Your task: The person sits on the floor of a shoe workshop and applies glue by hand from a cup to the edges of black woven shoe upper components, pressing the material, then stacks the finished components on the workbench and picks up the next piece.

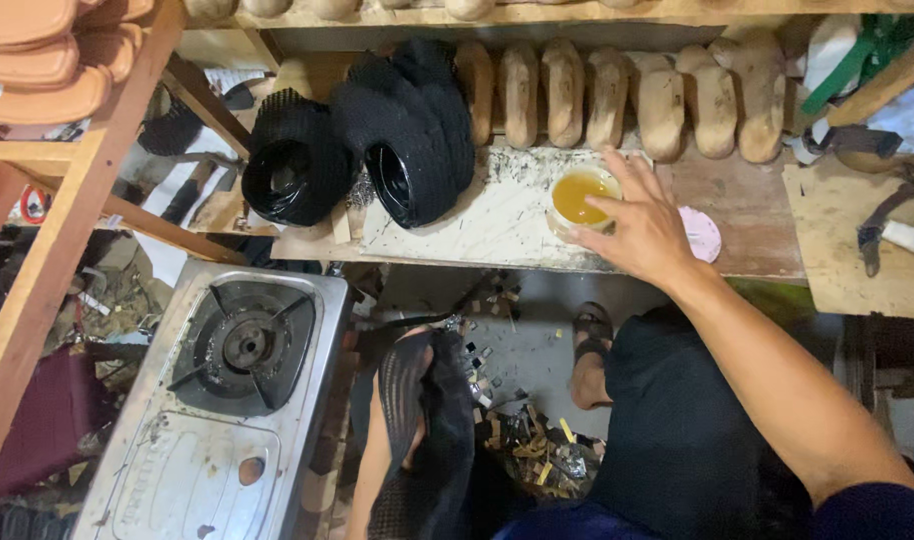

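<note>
Right hand (642,235) over small tub of amber glue (580,197) on counter (497,225), fingers spread, dipping at rim, gripping nothing. Left hand (409,420), below tub, closed on black mesh shoe upper (437,430), kept ready. Wooden lasts (607,95) behind tub.

Amber, black and pale wood at my bench

My right hand (645,232) rests at a small tub (580,197) of amber-yellow liquid, beside a pale pink round lid (704,235). My left hand (409,425) holds a black mesh shoe upper (432,430) with a fine net pattern. Two more black mesh uppers (362,145) show the same knit weave. The row of shoe lasts (617,95) is light tan wood. The board (477,215) under the tub is off-white, speckled with dark marks. The gas stove (227,400) is dull silver with a black burner, and the soles (37,60) stacked at upper left are terracotta orange.
</note>
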Action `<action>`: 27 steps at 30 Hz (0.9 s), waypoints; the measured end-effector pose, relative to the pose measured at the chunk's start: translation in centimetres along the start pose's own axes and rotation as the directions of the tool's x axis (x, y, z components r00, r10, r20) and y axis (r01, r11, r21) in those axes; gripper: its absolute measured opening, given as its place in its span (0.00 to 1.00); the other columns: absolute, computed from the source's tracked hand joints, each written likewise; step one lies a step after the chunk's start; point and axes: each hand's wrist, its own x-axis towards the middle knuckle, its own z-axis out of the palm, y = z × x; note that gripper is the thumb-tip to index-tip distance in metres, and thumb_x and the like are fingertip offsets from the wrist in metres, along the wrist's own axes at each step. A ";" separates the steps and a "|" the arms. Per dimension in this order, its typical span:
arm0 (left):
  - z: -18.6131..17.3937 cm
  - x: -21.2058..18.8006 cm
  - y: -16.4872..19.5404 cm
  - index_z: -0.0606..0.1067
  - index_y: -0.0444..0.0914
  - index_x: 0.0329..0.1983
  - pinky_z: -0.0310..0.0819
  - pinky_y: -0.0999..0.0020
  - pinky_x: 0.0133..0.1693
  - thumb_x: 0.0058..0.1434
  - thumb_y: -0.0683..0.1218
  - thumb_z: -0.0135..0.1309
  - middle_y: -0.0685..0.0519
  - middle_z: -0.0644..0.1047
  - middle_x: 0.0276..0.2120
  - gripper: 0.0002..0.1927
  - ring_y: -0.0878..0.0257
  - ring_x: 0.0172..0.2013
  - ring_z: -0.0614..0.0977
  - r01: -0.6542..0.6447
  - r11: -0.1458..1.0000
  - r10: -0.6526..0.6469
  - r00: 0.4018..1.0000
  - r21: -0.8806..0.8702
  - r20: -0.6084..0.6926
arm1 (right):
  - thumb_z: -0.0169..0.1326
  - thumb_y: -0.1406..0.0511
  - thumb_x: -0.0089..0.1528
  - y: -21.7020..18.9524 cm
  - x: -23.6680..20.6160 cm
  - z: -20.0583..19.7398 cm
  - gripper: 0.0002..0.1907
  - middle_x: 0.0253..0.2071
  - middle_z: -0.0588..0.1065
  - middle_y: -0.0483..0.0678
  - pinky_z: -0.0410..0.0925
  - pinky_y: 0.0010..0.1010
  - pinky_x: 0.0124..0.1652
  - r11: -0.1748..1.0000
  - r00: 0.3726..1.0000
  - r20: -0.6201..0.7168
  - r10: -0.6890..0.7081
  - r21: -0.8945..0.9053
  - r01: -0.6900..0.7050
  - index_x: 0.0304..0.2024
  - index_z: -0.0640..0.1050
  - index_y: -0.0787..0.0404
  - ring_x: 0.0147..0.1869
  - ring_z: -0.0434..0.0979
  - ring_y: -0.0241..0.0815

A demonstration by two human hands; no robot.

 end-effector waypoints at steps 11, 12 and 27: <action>8.0 0.1 2.5 0.79 0.34 0.48 0.82 0.66 0.35 0.66 0.52 0.57 0.48 0.83 0.38 0.18 0.61 0.33 0.85 0.489 0.799 -0.470 0.871 -0.349 0.142 | 0.64 0.65 0.54 -9.3 -5.9 -1.5 0.16 0.68 0.68 0.56 0.60 0.44 0.68 0.867 0.978 0.168 -0.120 0.497 0.021 0.45 0.83 0.59 0.73 0.66 0.54; 8.5 -0.1 2.9 0.79 0.34 0.48 0.82 0.67 0.34 0.65 0.54 0.56 0.49 0.83 0.37 0.18 0.61 0.32 0.85 0.539 0.749 -0.510 0.840 -0.385 0.185 | 0.64 0.65 0.54 -10.6 -6.5 -1.5 0.20 0.69 0.66 0.57 0.60 0.45 0.68 0.864 0.978 0.122 -0.167 0.496 0.086 0.49 0.82 0.59 0.73 0.64 0.56; 8.6 0.0 2.7 0.77 0.32 0.46 0.72 0.70 0.49 0.73 0.44 0.53 0.51 0.79 0.43 0.09 0.64 0.45 0.77 -0.158 0.890 0.105 0.984 0.428 0.146 | 0.65 0.71 0.46 -10.6 -7.6 -1.1 0.37 0.72 0.59 0.51 0.63 0.55 0.65 0.810 0.860 -0.043 -0.508 0.317 0.494 0.59 0.77 0.45 0.76 0.59 0.61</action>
